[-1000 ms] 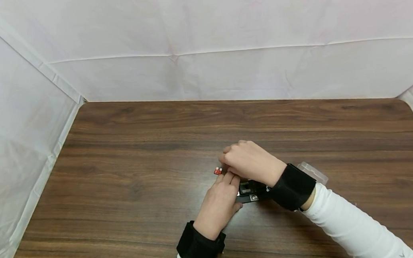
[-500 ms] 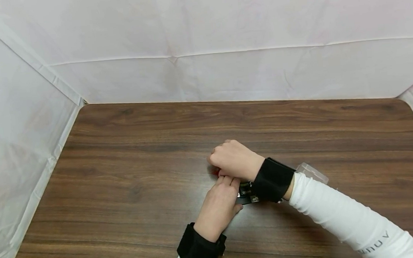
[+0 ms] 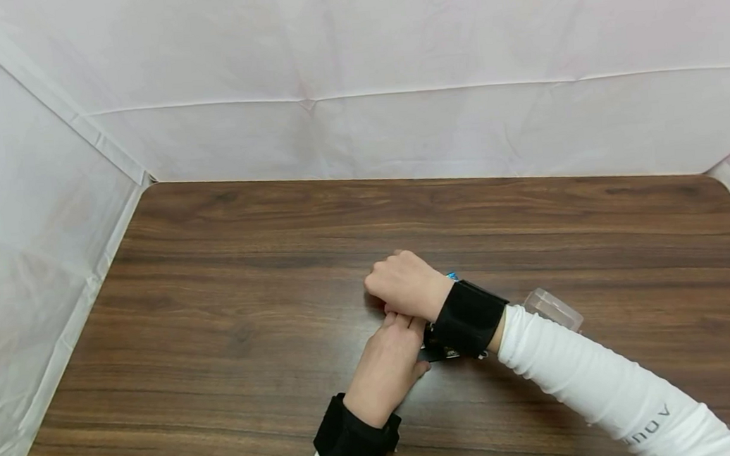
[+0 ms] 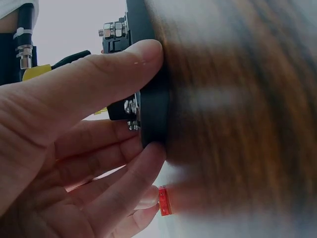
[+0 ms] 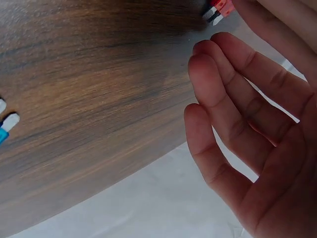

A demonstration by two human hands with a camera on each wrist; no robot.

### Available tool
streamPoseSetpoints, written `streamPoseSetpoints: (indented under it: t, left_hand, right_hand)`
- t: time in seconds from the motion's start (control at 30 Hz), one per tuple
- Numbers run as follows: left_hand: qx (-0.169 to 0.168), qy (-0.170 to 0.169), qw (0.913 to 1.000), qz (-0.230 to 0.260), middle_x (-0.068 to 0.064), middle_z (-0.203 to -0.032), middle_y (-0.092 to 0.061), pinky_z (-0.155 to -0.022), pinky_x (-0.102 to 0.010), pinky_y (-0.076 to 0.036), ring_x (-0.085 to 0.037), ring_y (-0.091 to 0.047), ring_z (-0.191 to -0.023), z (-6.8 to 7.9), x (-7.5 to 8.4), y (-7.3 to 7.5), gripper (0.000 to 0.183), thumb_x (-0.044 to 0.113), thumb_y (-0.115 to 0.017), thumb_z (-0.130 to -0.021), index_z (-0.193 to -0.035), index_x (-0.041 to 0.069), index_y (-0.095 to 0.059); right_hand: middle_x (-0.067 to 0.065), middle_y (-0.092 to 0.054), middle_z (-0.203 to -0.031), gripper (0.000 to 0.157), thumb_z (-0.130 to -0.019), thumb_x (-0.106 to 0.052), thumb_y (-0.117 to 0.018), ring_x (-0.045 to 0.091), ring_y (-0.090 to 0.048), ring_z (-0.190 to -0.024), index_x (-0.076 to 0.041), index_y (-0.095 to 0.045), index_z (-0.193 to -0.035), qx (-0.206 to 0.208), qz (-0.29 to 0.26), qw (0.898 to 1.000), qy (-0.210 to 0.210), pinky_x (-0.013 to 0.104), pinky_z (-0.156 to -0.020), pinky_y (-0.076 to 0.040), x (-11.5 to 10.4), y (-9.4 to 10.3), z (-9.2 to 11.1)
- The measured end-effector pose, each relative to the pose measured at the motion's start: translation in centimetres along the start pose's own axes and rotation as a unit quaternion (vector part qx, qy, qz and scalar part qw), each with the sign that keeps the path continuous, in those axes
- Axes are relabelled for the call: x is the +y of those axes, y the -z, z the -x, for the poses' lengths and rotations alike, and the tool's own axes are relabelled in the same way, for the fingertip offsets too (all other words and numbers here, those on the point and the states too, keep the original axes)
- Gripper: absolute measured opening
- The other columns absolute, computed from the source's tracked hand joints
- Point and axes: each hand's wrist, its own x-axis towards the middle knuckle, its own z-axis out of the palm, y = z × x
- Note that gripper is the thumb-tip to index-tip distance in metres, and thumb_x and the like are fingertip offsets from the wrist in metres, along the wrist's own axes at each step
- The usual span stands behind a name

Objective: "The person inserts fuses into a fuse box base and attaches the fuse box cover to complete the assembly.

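In the left wrist view my left hand point(image 4: 44, 119) grips the edge of a black base point(image 4: 156, 109) that carries metal nuts and screws. The thumb lies on one side and fingers curl round the other. In the head view my right hand point(image 3: 405, 282) is just beyond the left fingertips, covering what lies below it. A red blade fuse point(image 5: 221, 9) with metal prongs shows at the top edge of the right wrist view, beside fingertips. Whether the right fingers pinch it is hidden. Several right fingers point(image 5: 205, 82) are loosely bent with nothing between them.
A blue blade fuse point(image 3: 452, 276) lies on the brown wooden table point(image 3: 247, 264), behind the right wrist. A clear plastic box point(image 3: 555, 309) stands beyond the right forearm, which partly covers it. White cloth walls point(image 3: 345, 130) border the table.
My right hand has moved left and down over the red blade fuse, hiding it from the head view. The blue fuse has come into sight behind the wrist. My left hand has stayed put.
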Motion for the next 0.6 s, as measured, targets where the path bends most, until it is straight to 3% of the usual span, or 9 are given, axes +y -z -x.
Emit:
streamPoseSetpoints:
  t: [0.27,0.6]
  left_hand:
    - [0.005,-0.002,1.0,-0.005,-0.01,-0.129,-0.051,-0.096,-0.028,-0.044,-0.022,-0.046,-0.118,0.02,0.07,-0.03,0.07,0.024,-0.078,-0.071,-0.129,0.003,-0.045]
    - [0.007,-0.006,0.9998,-0.019,-0.009,-0.129,-0.051,-0.096,-0.026,-0.043,-0.021,-0.046,-0.118,-0.03,0.04,0.0,0.071,0.026,-0.078,-0.071,-0.13,0.004,-0.044]
  right_hand:
    - [0.003,-0.058,-0.06,0.028,-0.083,-0.002,-0.061,0.012,-0.037,-0.048,-0.015,-0.055,-0.059,0.006,-0.004,1.0,-0.005,0.025,-0.049,-0.025,-0.12,-0.21,-0.09]
    - [0.005,-0.061,-0.063,0.024,-0.083,-0.002,-0.062,0.014,-0.044,-0.048,-0.013,-0.059,-0.063,0.009,-0.02,1.0,-0.002,0.025,-0.045,-0.032,0.16,-0.24,-0.14]
